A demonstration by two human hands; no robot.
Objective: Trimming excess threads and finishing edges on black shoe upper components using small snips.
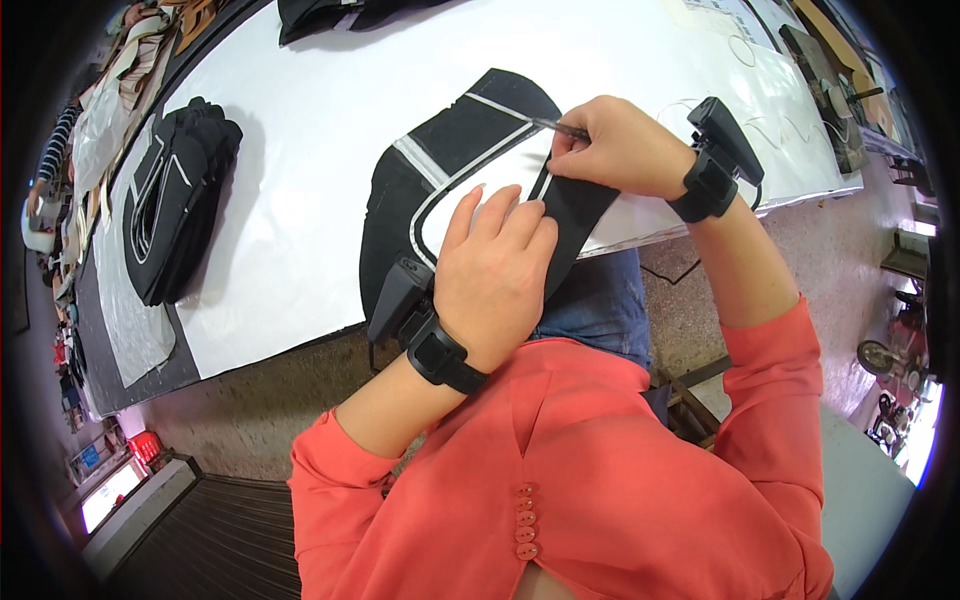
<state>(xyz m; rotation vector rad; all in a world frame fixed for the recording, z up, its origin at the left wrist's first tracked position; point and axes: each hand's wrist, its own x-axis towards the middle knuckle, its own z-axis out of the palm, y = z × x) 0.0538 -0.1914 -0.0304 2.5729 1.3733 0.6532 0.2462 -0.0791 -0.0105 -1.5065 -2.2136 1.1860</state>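
A flat black U-shaped shoe upper with white edging lines and a pale grey band lies at the near edge of the white tabletop. My left hand rests on it, fingers stretched out over the inner opening and the edging. At the upper's right arm, my right hand pinches a slim dark pointed tool. The tool's tip points left and touches or hovers over the white line near the top; I cannot tell which. Part of the upper's right side is hidden under my hands.
On the left of the white tabletop stands a stack of similar black uppers. More black pieces lie at the far edge. A clear plastic sheet hangs at the left edge. Loose pale thread and a metal device are at the right.
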